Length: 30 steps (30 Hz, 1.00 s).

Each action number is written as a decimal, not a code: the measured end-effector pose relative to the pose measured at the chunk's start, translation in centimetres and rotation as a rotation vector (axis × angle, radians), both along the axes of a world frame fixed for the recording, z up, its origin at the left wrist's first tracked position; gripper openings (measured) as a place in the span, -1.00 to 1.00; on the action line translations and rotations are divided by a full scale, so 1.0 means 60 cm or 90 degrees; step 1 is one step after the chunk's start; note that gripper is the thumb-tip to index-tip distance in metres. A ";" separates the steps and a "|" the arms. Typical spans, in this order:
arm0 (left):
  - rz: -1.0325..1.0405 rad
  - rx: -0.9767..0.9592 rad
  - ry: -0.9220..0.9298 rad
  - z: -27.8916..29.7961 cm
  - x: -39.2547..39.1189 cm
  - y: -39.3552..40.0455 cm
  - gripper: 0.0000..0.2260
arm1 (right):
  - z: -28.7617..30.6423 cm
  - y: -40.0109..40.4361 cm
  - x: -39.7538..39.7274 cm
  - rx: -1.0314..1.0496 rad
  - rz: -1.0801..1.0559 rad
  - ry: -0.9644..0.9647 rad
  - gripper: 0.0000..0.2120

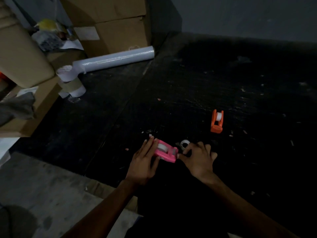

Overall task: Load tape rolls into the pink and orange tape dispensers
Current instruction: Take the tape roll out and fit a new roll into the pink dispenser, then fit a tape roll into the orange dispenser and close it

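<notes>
Pink tape dispenser [166, 152] on dark mat [223, 83], roll seated, long axis running left-right between hands. Head view: left hand [145, 162] clamps rear end, fingers pressed along its sides; right hand [199, 158] pinches at cutter end. Spare tape roll [185, 143] just behind. Orange tape dispenser [217, 121] loaded, well apart to right. No legible writing.
</notes>
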<state>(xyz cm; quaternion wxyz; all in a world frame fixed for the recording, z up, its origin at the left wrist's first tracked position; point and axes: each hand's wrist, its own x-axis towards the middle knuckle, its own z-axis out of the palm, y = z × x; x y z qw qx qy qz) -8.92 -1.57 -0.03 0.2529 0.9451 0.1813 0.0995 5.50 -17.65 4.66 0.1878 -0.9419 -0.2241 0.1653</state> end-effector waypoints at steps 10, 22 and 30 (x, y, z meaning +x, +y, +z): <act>0.073 -0.102 -0.030 0.012 -0.022 0.021 -0.30 | 0.018 0.039 -0.003 0.177 0.253 -0.037 -0.54; 0.137 0.112 0.122 -0.016 0.025 0.062 -0.37 | 0.044 0.077 0.010 0.158 0.208 0.064 -0.29; 0.065 0.130 0.198 -0.004 0.111 0.052 -0.38 | 0.042 0.063 0.140 0.207 -0.066 0.116 -0.20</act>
